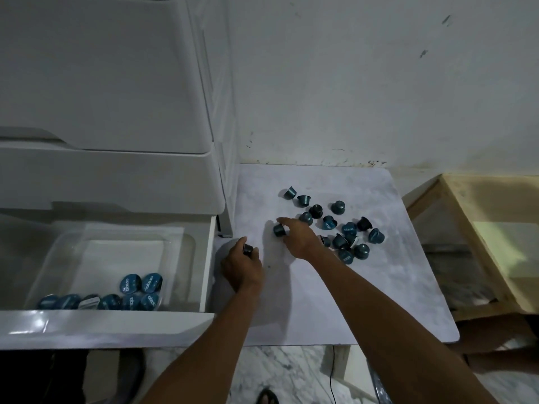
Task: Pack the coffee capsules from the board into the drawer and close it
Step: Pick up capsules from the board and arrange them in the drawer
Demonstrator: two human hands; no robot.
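— How far along is the packing?
— About a third, I'd judge. The drawer (208,258) stands open just left of the left hand (243,268). The clear tray (58,249) inside it holds roughly eight packed capsules (137,293), bunched along its near edge, most with lids up
— And what's left?
— Well over a dozen loose capsules (350,231) lie scattered on the board (379,287), just right of and beyond the right hand (297,239)
— What are the hands doing?
— Each has one. The left hand's fingers curl round a dark capsule (248,249), over the board's left edge beside the drawer. The right hand pinches a teal capsule (279,229) at its fingertips, at the left fringe of the scatter; whether it is lifted off the board I cannot tell
— So closing is far off?
— Yes: most of the tray is bare, many trips remain, and the drawer is not yet shut
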